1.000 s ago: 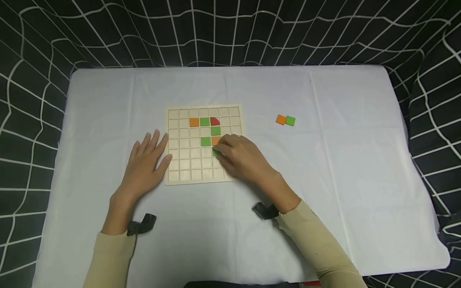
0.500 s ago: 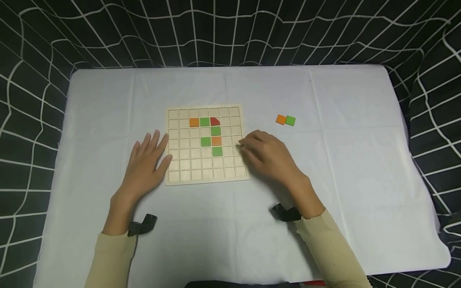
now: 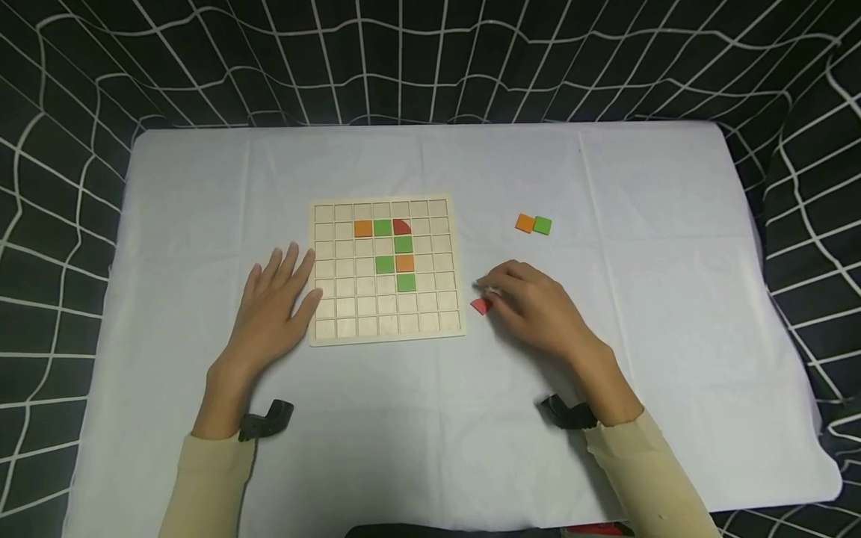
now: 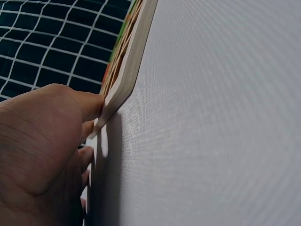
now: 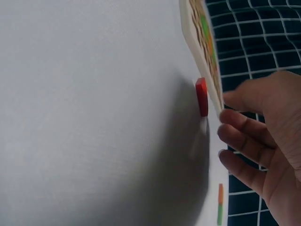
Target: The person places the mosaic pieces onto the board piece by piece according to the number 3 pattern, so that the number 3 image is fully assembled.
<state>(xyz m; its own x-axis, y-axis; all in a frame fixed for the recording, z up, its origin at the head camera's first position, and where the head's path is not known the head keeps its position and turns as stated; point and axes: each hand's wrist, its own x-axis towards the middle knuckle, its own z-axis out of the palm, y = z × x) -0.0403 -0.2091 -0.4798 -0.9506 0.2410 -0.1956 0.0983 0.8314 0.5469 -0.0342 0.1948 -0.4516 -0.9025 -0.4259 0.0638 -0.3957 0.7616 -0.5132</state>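
Observation:
A wooden grid board [image 3: 346, 306] lies on the white cloth, with several green and orange square tiles and a red quarter-circle tile [image 3: 401, 226] in its cells. My left hand [image 3: 269, 306] rests on the cloth with fingers spread, its thumb and index finger touching the board's left edge. To the right of the board, my right hand [image 3: 538, 310] hovers low with bent fingers. Beneath its thumb, a loose red quarter-circle tile [image 3: 480, 305] lies on the cloth, partly hidden. In the right wrist view the thumb and fingertips [image 5: 229, 157] look apart, with nothing between them.
Beyond my right hand, an orange tile [image 3: 525, 223] and a green tile [image 3: 542, 225] lie touching on the cloth. A dark curtain with white netting [image 3: 430, 60] rises behind the table and along both sides.
My right hand has left the green tile in the board's lower cell and moved right, off the board. The loose red tile now shows beside it. The left hand has stayed put.

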